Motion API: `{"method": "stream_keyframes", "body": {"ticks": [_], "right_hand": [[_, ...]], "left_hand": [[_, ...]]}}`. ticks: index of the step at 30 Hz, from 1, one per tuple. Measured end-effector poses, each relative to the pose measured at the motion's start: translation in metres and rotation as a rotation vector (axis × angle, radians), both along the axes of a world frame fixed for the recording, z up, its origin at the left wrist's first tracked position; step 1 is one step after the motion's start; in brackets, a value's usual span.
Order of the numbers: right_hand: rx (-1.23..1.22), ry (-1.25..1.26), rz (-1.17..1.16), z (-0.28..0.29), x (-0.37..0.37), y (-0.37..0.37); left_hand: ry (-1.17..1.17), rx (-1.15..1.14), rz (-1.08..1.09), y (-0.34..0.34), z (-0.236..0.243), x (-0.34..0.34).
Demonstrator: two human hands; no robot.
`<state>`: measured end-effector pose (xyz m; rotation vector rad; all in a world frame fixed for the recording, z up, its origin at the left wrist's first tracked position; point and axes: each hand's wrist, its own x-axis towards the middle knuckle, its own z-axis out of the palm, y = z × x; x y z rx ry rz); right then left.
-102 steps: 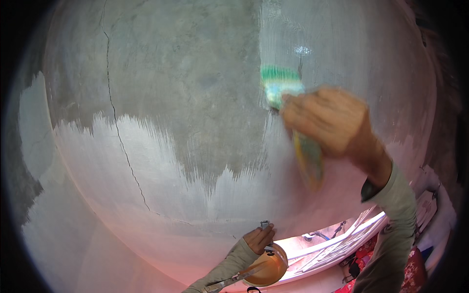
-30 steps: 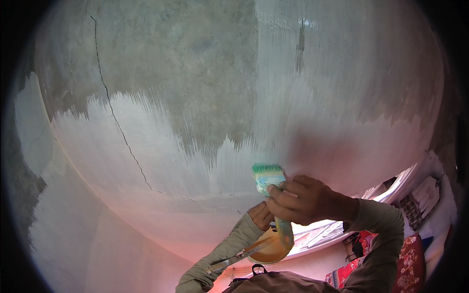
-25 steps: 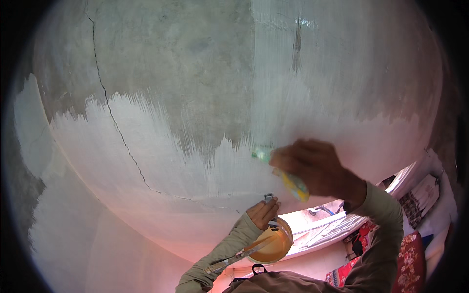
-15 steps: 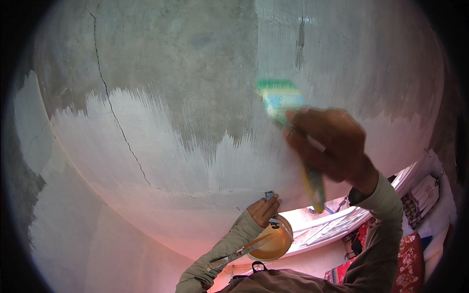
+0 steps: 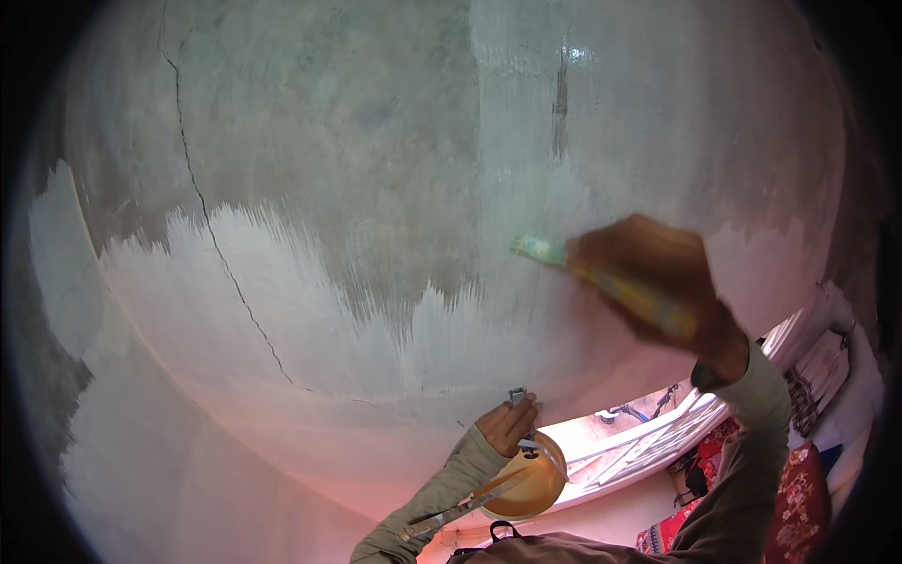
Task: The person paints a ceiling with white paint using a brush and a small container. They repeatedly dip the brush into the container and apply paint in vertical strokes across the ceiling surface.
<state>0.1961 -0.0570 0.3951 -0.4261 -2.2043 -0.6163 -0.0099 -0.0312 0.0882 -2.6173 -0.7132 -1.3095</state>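
Before a cracked, partly whitened plaster expanse (image 5: pixel 310 352), a person's right hand (image 5: pixel 655 254) grips a green-tipped paintbrush (image 5: pixel 540 250), its end just right of the bare grey patch (image 5: pixel 376 141), contact unclear; the left hand (image 5: pixel 507 425) clasps a small metallic piece (image 5: pixel 518 395) near an orange bucket (image 5: pixel 522 493).

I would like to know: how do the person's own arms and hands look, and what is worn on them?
The left sleeve and right sleeve are long, plain, olive-grey and creased, ending near the wrists. The left hand and right hand wear no gloves; blur hides finer details on the right.
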Motion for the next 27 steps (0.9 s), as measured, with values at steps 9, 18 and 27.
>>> {"method": "stream_keyframes", "body": {"ticks": [9,18,27], "right_hand": [[0.18,0.346,-0.055,0.112,0.024,0.016],[0.712,-0.082,-0.292,0.03,0.012,0.018],[0.13,-0.116,-0.131,0.043,0.018,-0.021]], "left_hand": [[0.021,-0.024,-0.022,0.002,-0.006,0.003],[0.006,0.001,-0.025,0.001,0.0,0.003],[0.002,0.01,-0.001,0.002,-0.007,0.002]]}}
